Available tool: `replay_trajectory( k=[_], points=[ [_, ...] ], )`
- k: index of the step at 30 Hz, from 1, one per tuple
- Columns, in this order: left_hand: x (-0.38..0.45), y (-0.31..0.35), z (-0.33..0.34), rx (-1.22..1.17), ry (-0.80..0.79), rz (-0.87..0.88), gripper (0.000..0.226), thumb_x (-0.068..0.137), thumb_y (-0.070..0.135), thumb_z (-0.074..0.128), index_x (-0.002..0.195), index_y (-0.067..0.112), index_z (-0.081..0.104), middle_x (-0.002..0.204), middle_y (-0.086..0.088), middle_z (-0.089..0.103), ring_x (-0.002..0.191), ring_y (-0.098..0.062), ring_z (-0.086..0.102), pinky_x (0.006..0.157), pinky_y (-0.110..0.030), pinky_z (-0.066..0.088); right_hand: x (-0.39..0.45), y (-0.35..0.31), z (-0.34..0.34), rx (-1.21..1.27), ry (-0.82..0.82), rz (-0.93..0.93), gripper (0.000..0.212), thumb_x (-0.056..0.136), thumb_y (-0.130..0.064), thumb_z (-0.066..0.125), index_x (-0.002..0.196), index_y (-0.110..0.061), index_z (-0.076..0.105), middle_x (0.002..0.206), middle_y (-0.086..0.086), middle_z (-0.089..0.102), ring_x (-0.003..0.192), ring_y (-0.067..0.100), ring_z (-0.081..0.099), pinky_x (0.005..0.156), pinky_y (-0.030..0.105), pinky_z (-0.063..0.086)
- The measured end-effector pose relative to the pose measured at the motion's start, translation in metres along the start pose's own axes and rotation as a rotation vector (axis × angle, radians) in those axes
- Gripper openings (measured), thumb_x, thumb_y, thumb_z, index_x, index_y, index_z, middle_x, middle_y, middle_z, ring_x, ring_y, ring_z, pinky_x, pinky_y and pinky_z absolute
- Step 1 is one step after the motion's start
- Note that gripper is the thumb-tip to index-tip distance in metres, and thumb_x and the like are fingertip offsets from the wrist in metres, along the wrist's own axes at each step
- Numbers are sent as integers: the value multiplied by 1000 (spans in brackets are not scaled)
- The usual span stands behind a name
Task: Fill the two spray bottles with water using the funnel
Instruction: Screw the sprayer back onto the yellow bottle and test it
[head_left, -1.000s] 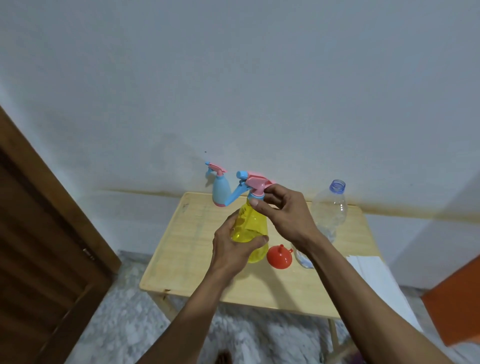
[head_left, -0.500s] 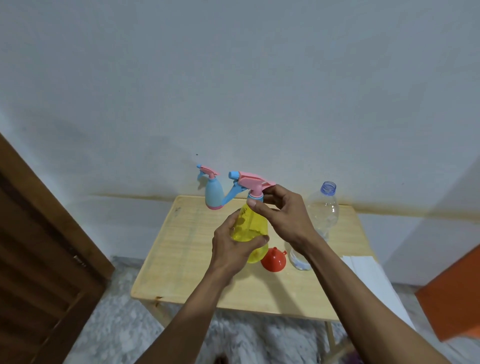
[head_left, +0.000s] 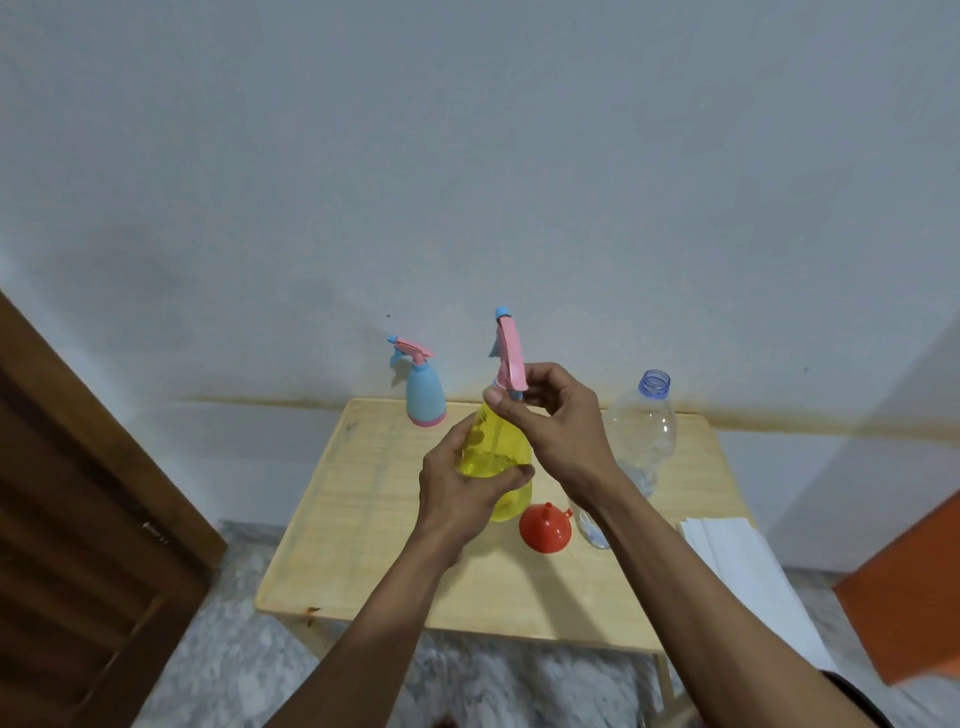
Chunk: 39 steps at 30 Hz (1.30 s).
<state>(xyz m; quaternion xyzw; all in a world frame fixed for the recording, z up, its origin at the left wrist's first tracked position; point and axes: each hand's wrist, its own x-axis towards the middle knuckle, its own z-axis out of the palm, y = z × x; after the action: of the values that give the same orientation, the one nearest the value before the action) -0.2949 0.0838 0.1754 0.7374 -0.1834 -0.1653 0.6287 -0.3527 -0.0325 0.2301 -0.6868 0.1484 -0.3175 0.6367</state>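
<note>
I see the yellow spray bottle (head_left: 497, 457) held up above the middle of the wooden table (head_left: 363, 519), upright. My left hand (head_left: 462, 493) wraps its fingers and thumb round the yellow body from the near left side. My right hand (head_left: 556, 421) grips the pink spray head (head_left: 510, 358) at the neck, thumb in front, fingers curled behind it. The head's nozzle end, with a blue tip, points up and away toward the wall (head_left: 467, 156).

The blue spray bottle (head_left: 425, 395) stands upright at the far edge of the table, left of the yellow one, pink head on, apart from both hands. The red funnel (head_left: 545, 527) lies mouth-down on the table, spout up, just right of and below the yellow bottle. The clear water bottle (head_left: 644, 431) stands to the right, cap off, partly hidden behind my right forearm; water level I cannot tell.

White paper (head_left: 737, 556) sits at the right edge of the table. A wooden door (head_left: 78, 519) is on the left, an orange object (head_left: 909, 587) far right.
</note>
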Motion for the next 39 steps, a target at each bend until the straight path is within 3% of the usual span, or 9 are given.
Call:
replay_trajectory(
  k=[6,13,16,22,25,28,31,34,39],
  points=[
    [3,4,0,-40,-3,8,93,47,48,92,133,42,59,120,11,71,116,-15,65,95,-47,58,-1,2,7,38,33,16,25,85,-21,81,109,-18,75,99,-6,77,94,4,70,82,19,54],
    [7,11,-2,-72,-36,11,73,55,33,92,124,35,66,108,9,76,105,-13,71,90,-46,60,0,4,12,118,-2,57,18,92,-28,73,109,-22,75,105,-1,76,105,17,69,92,34,56],
    [8,13,-2,-80,-44,19,80,51,38,91,127,38,64,111,11,75,108,-13,70,89,-41,61,3,5,11,101,14,56,23,89,-32,76,110,-22,74,105,-4,75,103,12,67,90,30,54],
    [9,14,-4,-84,-70,22,64,67,10,91,121,35,67,101,17,75,95,0,71,74,-20,57,6,2,6,151,-37,54,38,80,-33,83,113,-17,73,102,-1,76,99,14,70,90,35,58],
    [9,15,-5,-87,-77,0,62,68,13,92,120,35,67,101,17,75,94,-1,71,72,-21,57,7,2,3,173,-94,70,37,80,-35,79,114,-21,74,105,5,76,98,22,72,90,44,59],
    [9,13,-6,-85,-78,-22,61,67,14,92,118,36,68,97,16,75,94,-4,71,70,-21,56,12,5,2,105,-58,37,26,80,-24,84,105,-23,75,110,5,76,110,27,69,97,56,55],
    [8,14,-8,-93,-90,-20,64,67,16,92,118,41,64,99,20,70,92,3,67,66,-16,53,14,4,-3,94,-72,16,28,83,-12,81,107,-23,73,114,2,75,120,21,65,102,53,53],
    [10,11,-10,-93,-86,-43,66,62,23,95,119,37,66,107,15,70,101,-4,67,75,-26,58,14,-2,-3,84,-117,8,31,84,-11,80,110,-25,73,114,-2,76,116,16,67,99,47,53],
    [9,12,-12,-97,-58,-55,78,47,40,95,119,34,67,118,6,71,114,-18,66,92,-49,59,18,-8,-3,-45,-174,-10,30,85,-27,80,114,-22,75,114,-6,76,116,14,65,108,60,43]
  ],
)
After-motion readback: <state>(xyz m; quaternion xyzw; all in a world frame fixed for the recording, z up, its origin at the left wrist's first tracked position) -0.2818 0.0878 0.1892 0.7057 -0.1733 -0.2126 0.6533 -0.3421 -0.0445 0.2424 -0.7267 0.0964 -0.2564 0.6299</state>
